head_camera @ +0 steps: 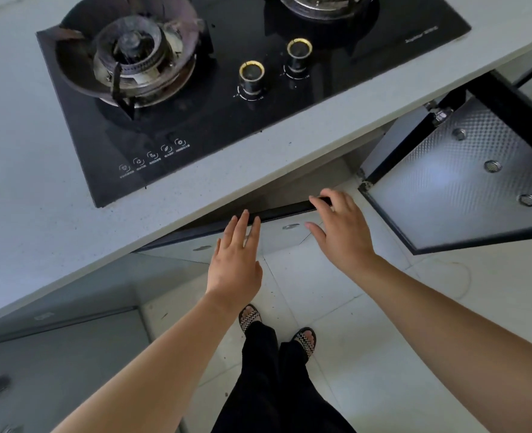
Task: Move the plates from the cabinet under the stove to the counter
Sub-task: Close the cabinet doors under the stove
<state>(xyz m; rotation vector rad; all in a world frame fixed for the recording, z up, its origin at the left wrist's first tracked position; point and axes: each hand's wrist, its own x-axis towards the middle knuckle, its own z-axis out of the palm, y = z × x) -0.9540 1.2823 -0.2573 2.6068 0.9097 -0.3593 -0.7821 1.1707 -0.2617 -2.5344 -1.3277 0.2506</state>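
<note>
No plates show in this view; the counter edge hides the inside of the cabinet under the stove. The cabinet's left door [282, 237] stands partly ajar, with its dark top edge showing below the counter. My right hand [343, 232] hooks its fingers over that top edge, thumb against the door's face. My left hand [236, 260] is flat with fingers spread, its fingertips touching the same edge further left. The right door [464, 182], frosted glass in a dark frame, is swung wide open to the right.
A black glass gas stove [227, 120] with two knobs is set in the grey counter [24, 182]. A metal pot [324, 3] sits on the right burner. My feet in checked sandals [249, 317] stand on the pale tiled floor, close to the cabinet.
</note>
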